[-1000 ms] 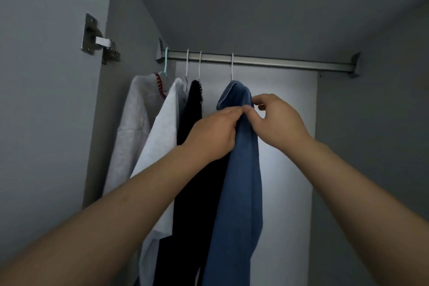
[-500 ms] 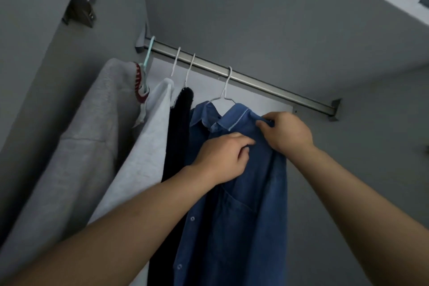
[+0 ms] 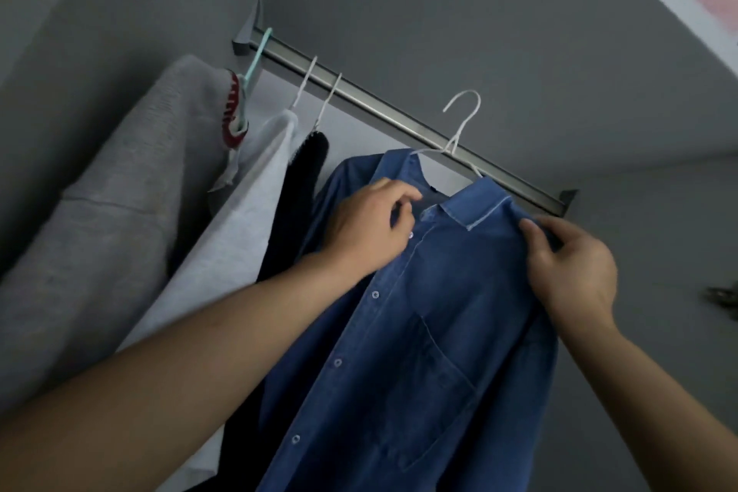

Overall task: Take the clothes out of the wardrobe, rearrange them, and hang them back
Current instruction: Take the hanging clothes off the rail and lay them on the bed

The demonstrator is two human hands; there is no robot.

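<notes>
The white hanger (image 3: 459, 132) has come off the rail (image 3: 399, 120), both hands' (image 3: 365, 230) (image 3: 571, 268) grip pinching the denim shirt (image 3: 419, 332).

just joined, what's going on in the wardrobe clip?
A person is handling the blue denim shirt on its white wire hanger. The left hand grips it near the collar, the right hand pinches its shoulder. The hanger's hook appears off the rail. A grey sweatshirt, a white garment and a black garment hang on the rail.
</notes>
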